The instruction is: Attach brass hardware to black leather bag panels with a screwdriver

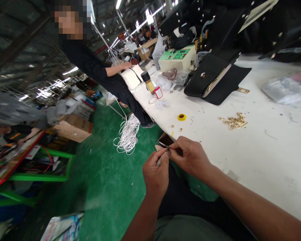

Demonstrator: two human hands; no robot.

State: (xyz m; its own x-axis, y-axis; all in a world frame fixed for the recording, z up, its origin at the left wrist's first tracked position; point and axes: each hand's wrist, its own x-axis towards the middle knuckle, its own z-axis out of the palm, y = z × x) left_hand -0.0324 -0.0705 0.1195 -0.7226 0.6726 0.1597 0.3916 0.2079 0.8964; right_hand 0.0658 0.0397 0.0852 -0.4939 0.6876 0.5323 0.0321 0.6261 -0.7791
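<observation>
My left hand (156, 172) and my right hand (192, 156) meet just off the table's near edge, thumbs and fingers pinched together. Between their fingertips is something small and dark, too tiny and covered to name. A dark brown piece with a pale edge (166, 139) shows right behind the fingertips; whether I hold it cannot be made out. On the white table (261, 157), small gold metal fittings (237, 122) lie in a pile, with a couple of loose ones nearer my hands. A yellow tape roll (182, 117) lies beyond my right hand.
A black handbag (215, 80) lies open-flapped on the table, near a green-and-cream machine (178, 57). A bottle with a black cap (147, 82) and a small red box (158, 92) stand near the left edge. A co-worker (90, 63) stands beyond; white cord (129, 134) lies on the floor.
</observation>
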